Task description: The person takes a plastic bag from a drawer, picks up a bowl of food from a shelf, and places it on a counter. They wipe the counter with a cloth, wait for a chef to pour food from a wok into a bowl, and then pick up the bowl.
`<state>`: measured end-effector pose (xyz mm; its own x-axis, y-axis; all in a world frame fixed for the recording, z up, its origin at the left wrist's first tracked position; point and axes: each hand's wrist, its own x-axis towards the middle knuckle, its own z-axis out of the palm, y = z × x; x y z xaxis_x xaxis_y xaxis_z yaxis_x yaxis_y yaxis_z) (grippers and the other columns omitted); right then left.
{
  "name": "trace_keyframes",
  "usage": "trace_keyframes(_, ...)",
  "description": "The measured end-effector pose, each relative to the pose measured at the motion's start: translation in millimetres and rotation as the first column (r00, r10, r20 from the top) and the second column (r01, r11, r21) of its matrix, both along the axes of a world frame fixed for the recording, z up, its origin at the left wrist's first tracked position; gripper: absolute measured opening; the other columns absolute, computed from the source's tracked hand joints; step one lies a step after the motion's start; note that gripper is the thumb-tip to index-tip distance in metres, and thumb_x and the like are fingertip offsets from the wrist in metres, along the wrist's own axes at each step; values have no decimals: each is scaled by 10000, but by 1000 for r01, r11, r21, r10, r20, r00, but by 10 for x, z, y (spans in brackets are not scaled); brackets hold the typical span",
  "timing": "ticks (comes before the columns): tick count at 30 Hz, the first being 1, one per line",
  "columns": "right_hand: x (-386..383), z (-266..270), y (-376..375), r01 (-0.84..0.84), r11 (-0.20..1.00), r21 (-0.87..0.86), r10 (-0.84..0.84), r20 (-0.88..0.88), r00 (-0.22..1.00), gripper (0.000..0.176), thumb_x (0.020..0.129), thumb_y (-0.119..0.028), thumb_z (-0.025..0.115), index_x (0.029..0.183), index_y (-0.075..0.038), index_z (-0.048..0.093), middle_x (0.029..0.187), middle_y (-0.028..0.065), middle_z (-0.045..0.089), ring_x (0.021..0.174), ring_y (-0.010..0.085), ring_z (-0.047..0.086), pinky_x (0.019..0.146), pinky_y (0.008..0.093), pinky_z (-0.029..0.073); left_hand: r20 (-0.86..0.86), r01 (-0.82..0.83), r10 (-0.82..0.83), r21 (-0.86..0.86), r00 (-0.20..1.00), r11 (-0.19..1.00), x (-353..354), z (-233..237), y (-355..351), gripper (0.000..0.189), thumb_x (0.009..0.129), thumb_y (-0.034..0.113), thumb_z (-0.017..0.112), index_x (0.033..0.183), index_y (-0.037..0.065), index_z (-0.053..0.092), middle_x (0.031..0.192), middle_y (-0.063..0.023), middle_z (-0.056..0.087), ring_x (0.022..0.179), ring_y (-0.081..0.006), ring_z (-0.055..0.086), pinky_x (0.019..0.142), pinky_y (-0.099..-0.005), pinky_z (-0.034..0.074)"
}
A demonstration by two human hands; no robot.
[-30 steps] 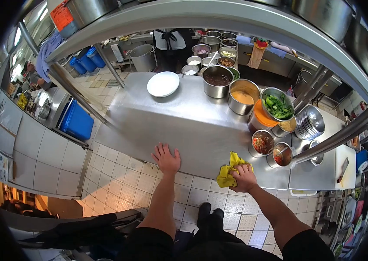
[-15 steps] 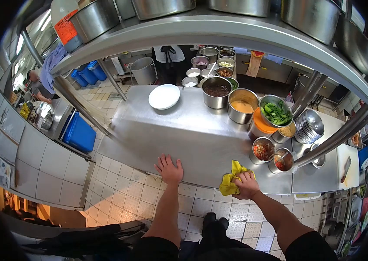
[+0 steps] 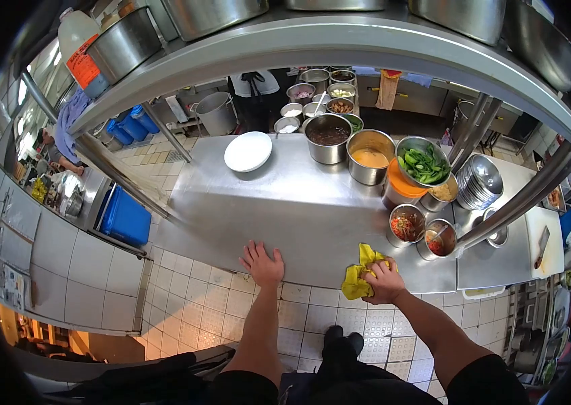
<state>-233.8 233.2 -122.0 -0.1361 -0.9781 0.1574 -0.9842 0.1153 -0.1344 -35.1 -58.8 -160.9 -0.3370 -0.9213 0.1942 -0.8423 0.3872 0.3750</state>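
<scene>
Flat on the front part of the steel counter (image 3: 231, 209) rests my left hand (image 3: 262, 264), fingers spread and nothing in it. Over to the right, at the counter's front edge, my right hand (image 3: 384, 281) is closed on a crumpled yellow cloth (image 3: 357, 278) that lies against the steel. Just beyond that hand stand two steel pots with chopped red and green mixes, one pot of red sauce (image 3: 405, 227) and another with a spoon (image 3: 437, 241). A white plate (image 3: 248, 151) sits farther back on the left.
Steel pots (image 3: 368, 156) and a bowl of greens (image 3: 422, 164) line the counter's back right. Stacked metal bowls (image 3: 480, 182) and a cutting board with a knife (image 3: 540, 248) are farther right. A shelf (image 3: 339, 40) with pots arches overhead. Other people are beyond.
The camera view has shifted slightly. Both hands stay in nearly the same places on the counter, and the right hand still grips the yellow cloth.
</scene>
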Motion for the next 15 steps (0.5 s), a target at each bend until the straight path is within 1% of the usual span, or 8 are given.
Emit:
trace_keyframes(1, -3, 4, -1, 3, 1000, -2, -3, 1, 1000, 637, 535, -484, 818, 1054, -176, 613, 1128, 95, 546, 1072, 300, 524, 998, 551, 346, 31, -2, 1, 37, 1000, 999, -1, 23, -2, 573, 904, 411, 535, 1350, 55, 480, 1501, -151, 367, 1431, -353, 251, 1183, -556, 96)
trace_keyframes(3, -9, 5, -6, -13, 1000, -11, 13, 19, 1000, 644, 560, -491, 812, 1073, -173, 588, 1106, 92, 542, 1065, 301, 526, 1023, 563, 340, 32, -1, 0, 36, 999, 999, 0, 18, -11, 572, 905, 408, 536, 1352, 57, 479, 1502, -151, 365, 1432, -353, 249, 1183, -557, 93)
trace_keyframes(6, -12, -49, -2, -2, 1000, -6, 3, 41, 999, 637, 541, -486, 813, 1065, -185, 612, 1133, 92, 542, 1088, 300, 516, 1019, 550, 337, 31, -2, 1, 35, 1000, 999, -3, -4, -18, 566, 905, 403, 540, 1353, 62, 478, 1504, -153, 361, 1433, -353, 247, 1183, -558, 88)
trace_keyframes(13, -29, -59, -5, -1, 1000, -19, 2, 42, 999, 631, 554, -488, 805, 1072, -186, 608, 1133, 93, 538, 1089, 305, 514, 1015, 549, 343, 16, -1, 1, 30, 1000, 1000, 5, -1, -15, 556, 905, 397, 542, 1346, 63, 485, 1496, -161, 373, 1431, -358, 250, 1181, -561, 92)
trace_keyframes(15, -15, -12, -2, -9, 1000, 18, 8, 45, 999, 638, 579, -502, 800, 1085, -175, 590, 1104, 93, 544, 1086, 305, 518, 1031, 540, 343, 3, 2, -2, 20, 1000, 1000, 3, -24, -13, 556, 905, 398, 542, 1344, 63, 486, 1495, -162, 374, 1431, -359, 249, 1181, -560, 91)
